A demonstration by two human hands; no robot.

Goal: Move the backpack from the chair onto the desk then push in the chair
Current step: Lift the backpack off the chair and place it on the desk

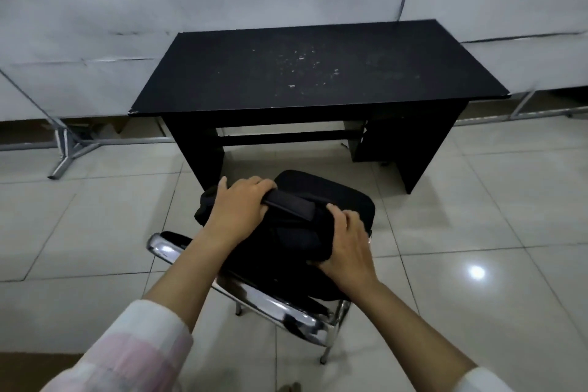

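Note:
A black backpack (321,191) sits on the seat of a chair (261,299) with a shiny chrome backrest, just in front of me. My left hand (237,204) is closed around the left end of the bag's padded top handle. My right hand (346,242) grips the bag's near right side, fingers curled into the fabric. The black desk (311,73) stands beyond the chair against the wall, its top scuffed with pale marks and bare. The chair is pulled out from the desk, with tiled floor between them.
Grey-white partition panels stand behind the desk. A metal support foot (68,153) of a panel rests on the floor at the left, and another (521,105) at the right. Glossy pale floor tiles (477,232) surround the chair.

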